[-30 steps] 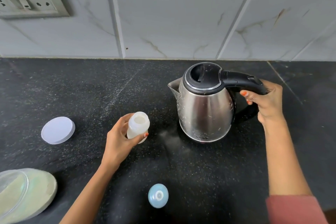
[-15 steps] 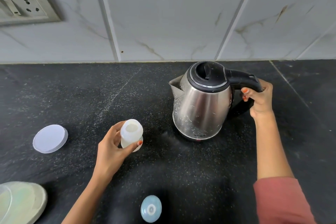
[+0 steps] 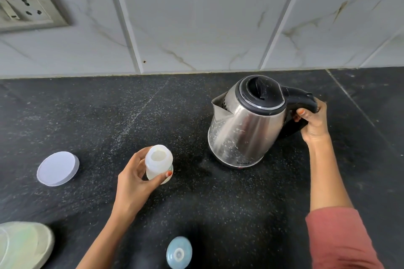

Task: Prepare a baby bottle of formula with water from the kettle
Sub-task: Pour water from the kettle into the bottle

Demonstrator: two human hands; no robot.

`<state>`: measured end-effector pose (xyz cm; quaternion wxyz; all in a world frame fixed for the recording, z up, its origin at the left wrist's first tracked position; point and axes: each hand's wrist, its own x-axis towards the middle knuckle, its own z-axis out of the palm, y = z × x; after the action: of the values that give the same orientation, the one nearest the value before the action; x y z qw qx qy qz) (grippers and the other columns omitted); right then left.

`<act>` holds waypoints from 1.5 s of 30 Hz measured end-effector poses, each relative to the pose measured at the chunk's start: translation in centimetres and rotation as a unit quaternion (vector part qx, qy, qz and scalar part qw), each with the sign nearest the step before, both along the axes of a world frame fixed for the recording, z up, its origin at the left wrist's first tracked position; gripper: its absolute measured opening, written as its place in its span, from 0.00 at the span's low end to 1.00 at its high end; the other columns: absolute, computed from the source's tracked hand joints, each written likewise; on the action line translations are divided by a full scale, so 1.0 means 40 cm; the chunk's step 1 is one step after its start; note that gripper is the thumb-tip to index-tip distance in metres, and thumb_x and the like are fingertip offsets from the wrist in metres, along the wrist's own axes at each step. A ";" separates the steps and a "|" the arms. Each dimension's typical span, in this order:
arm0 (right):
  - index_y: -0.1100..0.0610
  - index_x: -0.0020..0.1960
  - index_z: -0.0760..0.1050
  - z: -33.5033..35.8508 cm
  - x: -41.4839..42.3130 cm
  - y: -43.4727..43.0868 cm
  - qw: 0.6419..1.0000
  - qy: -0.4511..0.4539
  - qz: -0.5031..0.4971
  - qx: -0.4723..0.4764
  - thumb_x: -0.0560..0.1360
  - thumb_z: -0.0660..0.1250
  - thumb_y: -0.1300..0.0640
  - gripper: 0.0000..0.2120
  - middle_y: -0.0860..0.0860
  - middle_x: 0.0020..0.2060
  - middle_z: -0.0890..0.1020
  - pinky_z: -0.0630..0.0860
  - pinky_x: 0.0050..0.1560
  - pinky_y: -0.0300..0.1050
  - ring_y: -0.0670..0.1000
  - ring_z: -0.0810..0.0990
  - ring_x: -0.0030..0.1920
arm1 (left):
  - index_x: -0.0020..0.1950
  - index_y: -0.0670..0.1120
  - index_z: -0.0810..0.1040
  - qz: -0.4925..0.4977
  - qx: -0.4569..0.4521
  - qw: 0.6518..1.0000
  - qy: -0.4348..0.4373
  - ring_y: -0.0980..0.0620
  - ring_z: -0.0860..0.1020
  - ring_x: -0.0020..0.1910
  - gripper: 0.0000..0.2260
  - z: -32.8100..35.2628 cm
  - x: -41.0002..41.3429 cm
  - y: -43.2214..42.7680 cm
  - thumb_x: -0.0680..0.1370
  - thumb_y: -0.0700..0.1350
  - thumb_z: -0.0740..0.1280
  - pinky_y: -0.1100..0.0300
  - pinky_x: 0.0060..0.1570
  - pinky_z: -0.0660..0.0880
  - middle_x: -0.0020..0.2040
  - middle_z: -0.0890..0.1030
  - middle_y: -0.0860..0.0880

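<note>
A small translucent baby bottle [image 3: 159,160] stands open-topped on the black counter, with pale contents inside. My left hand [image 3: 134,180] grips its body from the left. To the right is a steel kettle [image 3: 246,125] with a black lid, tilted with its spout pointing left toward the bottle. My right hand [image 3: 312,121] holds its black handle. The blue teat cap [image 3: 179,252] lies on the counter near the front edge.
A white round lid [image 3: 58,168] lies at the left. A clear jar [image 3: 23,244] of pale powder sits at the bottom left corner. A wall socket [image 3: 24,8] is at the upper left on the tiled wall.
The kettle has tipped so its spout leans left toward the bottle. The bottle and my left hand have stayed in place.
</note>
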<state>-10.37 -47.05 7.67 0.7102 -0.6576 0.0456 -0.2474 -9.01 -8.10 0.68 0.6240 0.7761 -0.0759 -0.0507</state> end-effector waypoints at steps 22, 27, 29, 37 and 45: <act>0.48 0.50 0.75 0.019 0.008 0.018 0.992 0.100 -0.014 -0.077 0.57 0.75 0.41 0.25 0.44 0.46 0.81 0.70 0.63 0.46 0.46 0.76 0.55 | 0.51 0.69 0.74 -0.010 -0.020 1.000 -0.006 0.65 0.77 0.54 0.25 0.006 -0.025 0.011 0.58 0.51 0.76 0.63 0.52 0.73 0.51 0.80 0.68; 0.49 0.58 0.73 0.010 -0.034 0.065 0.989 0.069 -0.109 -0.074 0.70 0.70 0.61 0.19 0.43 0.53 0.79 0.71 0.60 0.35 0.39 0.76 0.57 | 0.52 0.68 0.74 -0.014 -0.018 0.999 -0.032 0.62 0.78 0.55 0.28 0.000 -0.058 0.035 0.62 0.42 0.79 0.60 0.53 0.75 0.53 0.80 0.64; 0.50 0.59 0.74 0.005 -0.053 0.089 0.983 0.052 -0.163 -0.069 0.70 0.69 0.63 0.19 0.46 0.55 0.79 0.72 0.56 0.30 0.37 0.77 0.55 | 0.52 0.69 0.74 -0.017 -0.016 0.999 -0.043 0.62 0.78 0.55 0.28 0.004 -0.074 0.046 0.62 0.42 0.79 0.61 0.53 0.74 0.53 0.80 0.64; 0.55 0.46 0.78 -0.030 -0.161 0.222 0.976 0.058 -0.211 -0.015 0.70 0.68 0.66 0.09 0.48 0.40 0.80 0.75 0.49 0.34 0.41 0.79 0.42 | 0.53 0.69 0.73 -0.009 -0.011 0.998 -0.059 0.64 0.77 0.54 0.29 0.001 -0.157 0.097 0.63 0.41 0.79 0.72 0.50 0.73 0.54 0.79 0.66; 0.53 0.43 0.79 -0.105 -0.281 0.515 0.991 0.130 -0.030 -0.018 0.70 0.68 0.68 0.10 0.42 0.35 0.84 0.74 0.41 0.30 0.39 0.79 0.38 | 0.53 0.67 0.74 0.020 -0.040 0.999 -0.022 0.63 0.78 0.53 0.25 -0.043 -0.250 0.156 0.60 0.48 0.78 0.72 0.49 0.73 0.53 0.80 0.64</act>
<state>-21.62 -26.45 3.49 0.6783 -0.6954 0.1530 -0.1817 -19.03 -1.84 -1.05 0.6537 0.7526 -0.0767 -0.0180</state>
